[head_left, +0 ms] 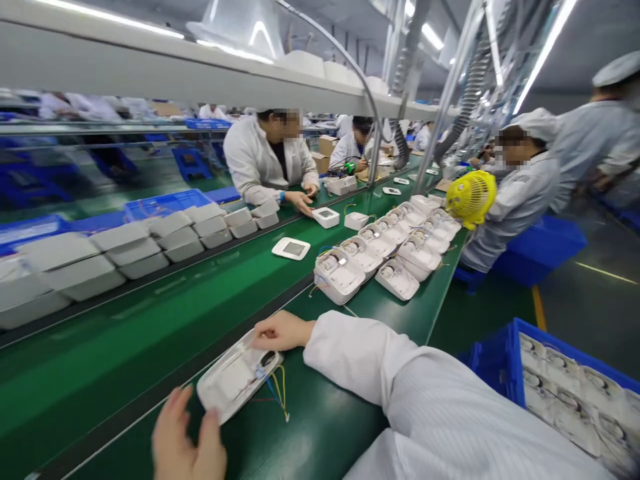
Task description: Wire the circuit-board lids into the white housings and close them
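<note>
A white plastic housing shell point(235, 377) lies open side up on the green bench in front of me, with blue, yellow and red wires point(274, 393) trailing off its right side. My right hand point(280, 331), in a white sleeve, has its fingers curled and pinches the shell's far right corner. My left hand point(187, 443) is at the bottom edge, fingers stretched out, fingertips touching the shell's near left edge.
Several more white shells point(370, 260) with wiring sit in rows further along the bench. The green conveyor belt point(150, 333) carries white display units point(291, 249). White boxes point(125, 250) line the far side. A yellow fan point(470, 197), blue crates point(565, 393) and co-workers in white coats surround the line.
</note>
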Motion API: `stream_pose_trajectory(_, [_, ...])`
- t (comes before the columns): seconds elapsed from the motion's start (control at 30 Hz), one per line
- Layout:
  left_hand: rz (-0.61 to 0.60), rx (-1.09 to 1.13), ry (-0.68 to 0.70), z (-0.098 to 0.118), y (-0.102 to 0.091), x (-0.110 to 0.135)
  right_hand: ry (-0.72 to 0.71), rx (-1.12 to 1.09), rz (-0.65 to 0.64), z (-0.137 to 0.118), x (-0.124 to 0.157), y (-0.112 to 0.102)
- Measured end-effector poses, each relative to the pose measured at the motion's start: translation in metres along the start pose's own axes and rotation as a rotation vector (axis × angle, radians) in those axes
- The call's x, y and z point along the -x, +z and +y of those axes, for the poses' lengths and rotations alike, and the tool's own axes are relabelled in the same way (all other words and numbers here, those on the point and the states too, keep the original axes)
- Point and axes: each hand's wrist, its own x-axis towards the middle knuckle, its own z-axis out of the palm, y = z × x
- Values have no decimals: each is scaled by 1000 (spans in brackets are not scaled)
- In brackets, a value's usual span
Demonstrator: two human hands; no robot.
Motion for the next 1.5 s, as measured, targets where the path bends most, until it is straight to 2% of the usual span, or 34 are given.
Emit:
stream_pose_trajectory(0.1, [-171,-116,82,14,3,5,138,186,181,-1,-2,-7])
stream_pose_trajectory(0.23, [-199,-184,148,20,5,11,279,309,289,23,-35,-30])
stream_pose_trajectory(0.4, [-219,-221,138,18,2,13,545,438,336,66,-82,-64])
stream_pose_trajectory(0.47, [-239,-224,170,17,2,13,621,449,325,78,-91,-68])
stream_pose_trajectory(0.53, [-255,-228,200,16,4,14,640,455,305,85,-95,-66])
stream_pose_trajectory(0.67, [-258,-221,183,14,5,15,547,473,320,81,-89,-59])
stream_pose_trajectory(0.87, [-288,-163,163,17,2,15,354,358,480,55,-65,-53])
stream_pose_trajectory(1.0, [-228,-103,180,26,-3,13,265,210,556,26,-35,-36])
stream_pose_trajectory(1.07, [-171,-28,157,32,-6,12,224,50,568,2,-13,-25])
stream_pose_trajectory(1.1, [-145,34,129,35,-8,12,196,-110,572,-13,0,-20])
stream_pose_trajectory(1.17, [-131,248,60,39,-8,17,160,-417,502,-45,28,-13])
stream_pose_trajectory(1.2, [-143,389,12,40,-8,22,147,-494,434,-62,43,-11])
stream_pose_trajectory(1.27, [-203,679,-138,44,-5,33,92,-494,207,-90,70,-13])
stream_pose_trajectory(1.33, [-233,874,-351,49,-2,45,-25,-357,71,-109,91,-23])
stream_pose_trajectory(1.4, [-226,958,-508,56,0,50,-147,-120,12,-115,106,-40])
stream_pose_trajectory(1.5, [-241,996,-532,70,-3,43,-274,265,-123,-112,122,-68])
